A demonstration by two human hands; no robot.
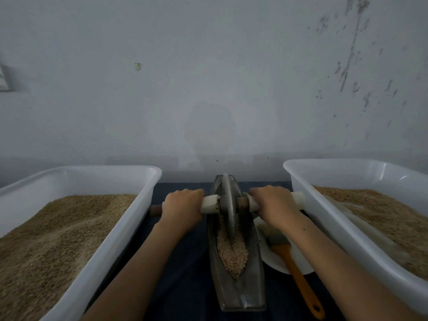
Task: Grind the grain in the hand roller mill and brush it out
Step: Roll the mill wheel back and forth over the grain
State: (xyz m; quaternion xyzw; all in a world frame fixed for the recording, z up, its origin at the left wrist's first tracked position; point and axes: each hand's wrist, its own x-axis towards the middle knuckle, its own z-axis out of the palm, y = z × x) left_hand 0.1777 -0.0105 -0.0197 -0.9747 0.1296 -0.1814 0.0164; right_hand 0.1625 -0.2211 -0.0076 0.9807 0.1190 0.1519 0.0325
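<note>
Two big white tubs [129, 225] of grain at the sides. Between them, a long metal trough [240, 290] with grain [231, 251] under an upright wheel [228, 205]. Left hand [183, 205] and right hand [273, 205] wrapped tight round the axle handles [209, 203]. Orange brush [289, 256] on a white plate [278, 262] just beside.

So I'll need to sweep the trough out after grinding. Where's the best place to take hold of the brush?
Grip the brush by its orange handle, coming from above on the near right. The handle lies flat and points toward you, its end off the white plate, while the bristles rest on the plate, partly under the right hand's wrist.
</note>
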